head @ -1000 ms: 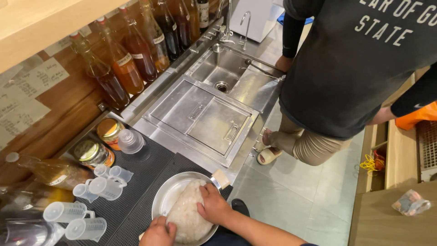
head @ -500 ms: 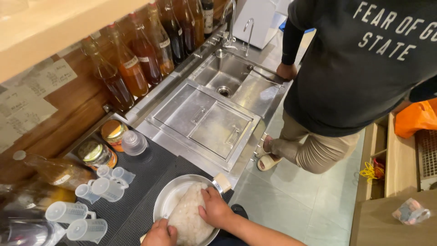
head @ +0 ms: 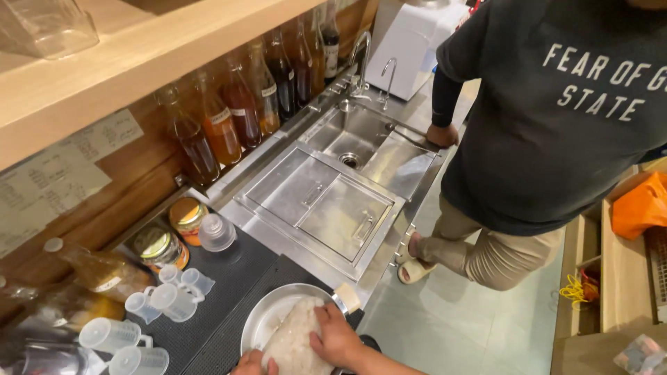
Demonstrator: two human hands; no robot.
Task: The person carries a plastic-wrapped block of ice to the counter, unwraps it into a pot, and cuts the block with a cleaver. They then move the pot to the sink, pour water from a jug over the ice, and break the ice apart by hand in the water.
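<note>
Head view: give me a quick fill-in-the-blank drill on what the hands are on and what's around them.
1. Both hands, the right hand and the left hand, rest on a clear bag of white pieces lying in a round metal ____.
2. The bottles of amber liquid stand under a wooden ____.
3. A second person's hand rests on the edge of the ____.

Missing words: pan; shelf; sink

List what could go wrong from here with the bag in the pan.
1. The pan sits near the counter edge, its handle pointing out toward the aisle; pressing on the bag with the right hand and left hand might tip it off.
2. A person stands close by at the sink; stepping back could knock that handle.
3. Measuring cups beside the pan could get toppled.
</note>
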